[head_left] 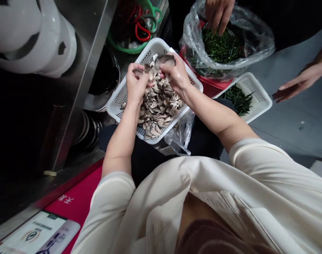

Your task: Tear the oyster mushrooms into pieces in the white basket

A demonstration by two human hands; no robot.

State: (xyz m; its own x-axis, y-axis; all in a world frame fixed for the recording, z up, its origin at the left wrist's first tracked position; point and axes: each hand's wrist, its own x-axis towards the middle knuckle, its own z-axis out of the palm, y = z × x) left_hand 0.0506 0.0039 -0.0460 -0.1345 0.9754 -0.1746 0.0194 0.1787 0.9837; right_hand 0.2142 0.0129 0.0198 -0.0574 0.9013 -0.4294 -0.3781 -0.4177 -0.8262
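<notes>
Grey-brown oyster mushrooms (158,106) lie heaped in a white perforated plastic basket (113,106) in front of me. Over the far part of the heap, my left hand (136,81) is closed on an oyster mushroom, its fingers pinched together. Close beside it, my right hand (177,72) grips another grey mushroom piece (165,61), slightly blurred. Pale mushroom stems show between the two hands; whether both hands hold one cluster or separate pieces I cannot tell.
A co-worker's hand (219,14) reaches into a clear bag (194,42) of green peppers (221,46); another hand (301,81) hangs at right. A second white basket (261,97) holds more green peppers. Scissors (142,31) lie in a green basket (129,49). A metal shelf (81,77) stands left.
</notes>
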